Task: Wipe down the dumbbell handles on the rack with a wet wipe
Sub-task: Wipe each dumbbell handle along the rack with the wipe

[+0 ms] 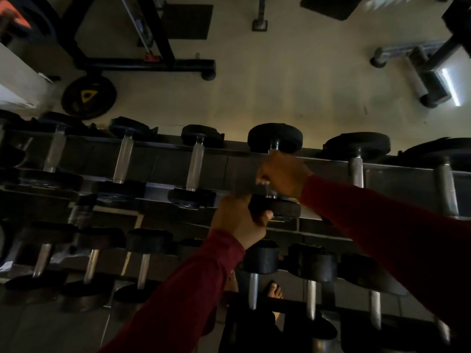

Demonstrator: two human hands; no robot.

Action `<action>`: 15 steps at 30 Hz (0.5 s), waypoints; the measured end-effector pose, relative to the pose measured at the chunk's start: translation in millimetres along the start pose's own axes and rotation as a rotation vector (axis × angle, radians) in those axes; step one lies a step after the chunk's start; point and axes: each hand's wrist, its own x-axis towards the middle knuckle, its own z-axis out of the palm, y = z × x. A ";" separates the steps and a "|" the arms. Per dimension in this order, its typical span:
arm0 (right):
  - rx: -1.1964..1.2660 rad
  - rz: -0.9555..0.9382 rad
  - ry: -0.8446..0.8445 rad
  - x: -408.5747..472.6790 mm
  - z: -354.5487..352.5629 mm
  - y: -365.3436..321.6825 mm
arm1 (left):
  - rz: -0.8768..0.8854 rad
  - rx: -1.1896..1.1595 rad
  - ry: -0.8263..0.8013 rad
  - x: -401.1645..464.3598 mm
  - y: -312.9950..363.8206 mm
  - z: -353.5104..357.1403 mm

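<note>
A two-tier dumbbell rack [158,159] runs across the dim view, with several black-headed dumbbells lying front to back. My right hand [283,174] is wrapped round the steel handle of the centre dumbbell [275,138] on the upper tier, hiding most of the handle. A pale bit of what may be the wet wipe [262,180] shows at my fingers; I cannot be sure. My left hand [242,220] grips the near black head [277,207] of that same dumbbell. Both sleeves are dark red.
Bare handles lie to the left [195,164] and right [356,171] on the upper tier. The lower tier [280,304] holds more dumbbells. Behind the rack are a weight plate [89,97], a black machine frame [145,63] and a bench [418,70]. My bare foot [275,289] shows below.
</note>
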 end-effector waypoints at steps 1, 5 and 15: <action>0.158 -0.015 -0.001 -8.8 4.0 1.6 | 0.104 0.093 -0.036 0.9 -0.1 0.7; 0.748 0.327 0.226 -36.6 17.2 26.8 | 0.450 0.465 -0.178 12.9 24.1 3.6; 1.854 1.208 0.306 -68.2 19.7 54.2 | 0.436 1.311 -0.551 57.3 106.7 60.6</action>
